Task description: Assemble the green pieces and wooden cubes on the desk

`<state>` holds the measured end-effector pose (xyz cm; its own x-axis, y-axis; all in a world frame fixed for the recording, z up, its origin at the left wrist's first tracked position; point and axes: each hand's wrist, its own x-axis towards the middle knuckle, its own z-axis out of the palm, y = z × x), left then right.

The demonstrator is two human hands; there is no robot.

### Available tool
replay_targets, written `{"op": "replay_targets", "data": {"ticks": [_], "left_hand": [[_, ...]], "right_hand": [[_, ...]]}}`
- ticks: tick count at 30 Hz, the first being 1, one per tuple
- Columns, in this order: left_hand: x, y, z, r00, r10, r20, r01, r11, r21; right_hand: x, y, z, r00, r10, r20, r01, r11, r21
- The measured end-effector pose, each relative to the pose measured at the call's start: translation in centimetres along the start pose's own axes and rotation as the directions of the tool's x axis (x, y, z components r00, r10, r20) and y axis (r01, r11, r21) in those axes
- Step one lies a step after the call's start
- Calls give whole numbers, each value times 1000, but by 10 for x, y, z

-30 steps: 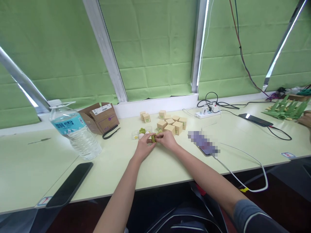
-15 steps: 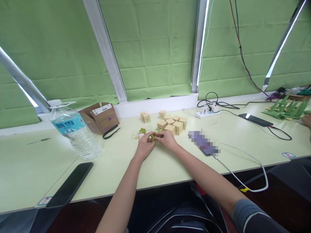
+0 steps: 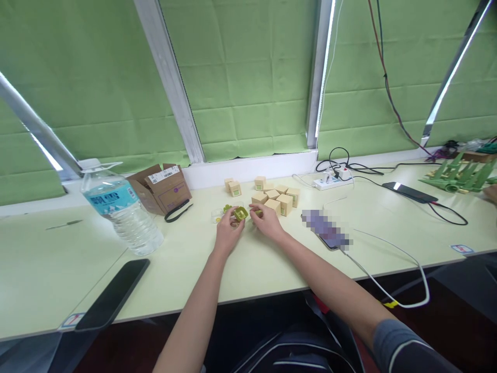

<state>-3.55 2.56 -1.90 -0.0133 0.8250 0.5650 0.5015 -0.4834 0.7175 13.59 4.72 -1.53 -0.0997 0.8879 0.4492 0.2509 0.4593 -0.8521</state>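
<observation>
My left hand [image 3: 227, 233] is closed on a small olive-green square plastic piece with a hollow middle [image 3: 240, 213], tilted toward me. To its right, my right hand [image 3: 268, 224] pinches a small olive-green part [image 3: 258, 211], mostly hidden by the fingers. A narrow gap separates the two hands. Just behind my left hand lies another green piece [image 3: 227, 207], partly covered. Beside it sits a clear plastic case [image 3: 216, 216] with a yellow spot. Several small tan cardboard boxes [image 3: 286, 204] are grouped behind my right hand.
On the left stand a large water bottle [image 3: 130, 217] and an open brown carton [image 3: 166, 191] with a black strap [image 3: 177, 212]. A dark phone [image 3: 112, 295] lies near the front edge. To the right are a cabled phone [image 3: 326, 230], a power strip [image 3: 333, 181] and green plastic parts [image 3: 458, 176].
My hands have moved apart from where they met. The green square piece has turned in my left hand so its hollow side shows, and a small green part is in my right fingers.
</observation>
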Motion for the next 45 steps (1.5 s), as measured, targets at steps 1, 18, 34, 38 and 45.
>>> {"op": "replay_targets", "data": {"ticks": [1,18,34,38,45], "left_hand": [[0,1,0,1000,-1,-4,1,1000,-2],[-4,12,-2,990,113,90,-116,993,26],[-6,14,-2,982,160,100,-166,985,49],[-6,15,-2,983,150,104,-156,987,48],[-6,17,-1,987,122,107,-124,992,13]], "right_hand": [[-1,0,1,999,30,24,-30,999,35],[-3,-6,-1,974,113,197,-147,975,169],[2,5,2,984,102,148,-134,965,225],[3,6,2,985,106,139,-134,968,211],[0,0,2,975,139,171,-175,959,223]]}}
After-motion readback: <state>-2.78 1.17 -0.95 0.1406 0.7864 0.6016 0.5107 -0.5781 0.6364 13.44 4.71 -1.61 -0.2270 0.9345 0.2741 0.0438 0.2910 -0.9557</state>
